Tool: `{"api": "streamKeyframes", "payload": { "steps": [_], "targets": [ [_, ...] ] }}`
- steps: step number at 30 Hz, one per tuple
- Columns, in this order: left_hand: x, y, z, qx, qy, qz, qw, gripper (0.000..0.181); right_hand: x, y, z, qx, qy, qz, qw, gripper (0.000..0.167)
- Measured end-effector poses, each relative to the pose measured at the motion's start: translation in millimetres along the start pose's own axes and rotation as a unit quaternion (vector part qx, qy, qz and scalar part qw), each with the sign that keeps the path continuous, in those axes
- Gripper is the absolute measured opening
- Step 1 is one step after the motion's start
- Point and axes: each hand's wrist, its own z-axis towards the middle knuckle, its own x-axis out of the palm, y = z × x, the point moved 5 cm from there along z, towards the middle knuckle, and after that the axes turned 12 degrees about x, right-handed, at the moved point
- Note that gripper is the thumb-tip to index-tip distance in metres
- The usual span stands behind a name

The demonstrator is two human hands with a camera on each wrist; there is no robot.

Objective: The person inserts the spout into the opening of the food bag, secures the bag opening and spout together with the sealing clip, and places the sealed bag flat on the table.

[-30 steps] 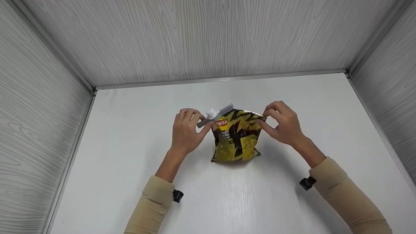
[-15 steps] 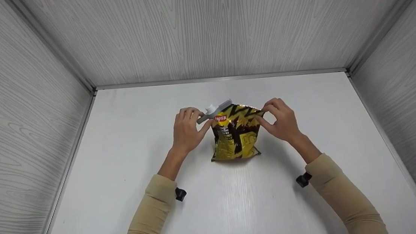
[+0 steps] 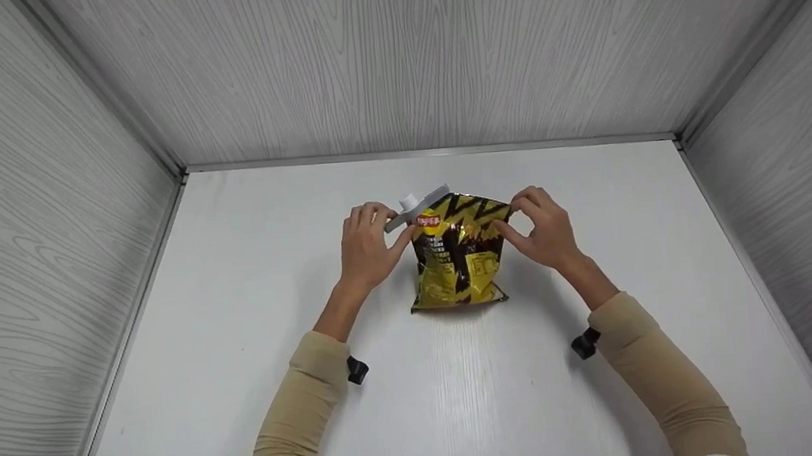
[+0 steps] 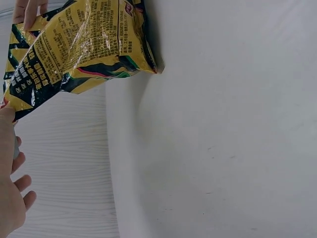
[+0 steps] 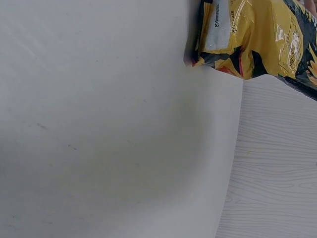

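Observation:
A yellow and black chip bag (image 3: 460, 253) stands near the middle of the white table, its bottom edge toward the person. A grey sealing clip (image 3: 433, 198) with a white cap (image 3: 409, 202) slants over its top left corner. My left hand (image 3: 366, 250) pinches that corner together with the clip's end, thumb in front and fingers behind. At the opposite top corner, my right hand (image 3: 547, 229) pinches the bag's edge between thumb and fingers. Printed text covers the bag (image 4: 94, 44) in the left wrist view. The right wrist view shows the bag's side but hides my right hand's grip.
Around the white tabletop (image 3: 271, 284) rise grey wood-grain panels: a back wall (image 3: 420, 58), a left wall (image 3: 23, 217) and a right wall (image 3: 803, 149). A metal strip runs along the table's back edge. Small black cameras sit at both cuffs.
Both hands have moved slightly forward, the right one also a little inward. The bag's top and the clip have gone forward with them, while the bag's bottom has barely shifted.

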Motion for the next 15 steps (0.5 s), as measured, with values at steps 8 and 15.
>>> {"api": "streamKeyframes", "payload": {
  "steps": [8, 15],
  "targets": [
    [8.6, 6.6, 4.2, -0.012, 0.013, -0.001, 0.9999, 0.046, 6.9, -11.3, -0.3, 0.026, 0.033, -0.017, 0.999, 0.024],
    [15.5, 12.4, 7.2, -0.017, 0.024, 0.005, 0.9995, 0.046, 11.6, -15.5, 0.4, 0.044, 0.045, -0.017, 0.9979, 0.025]
  ]
}}
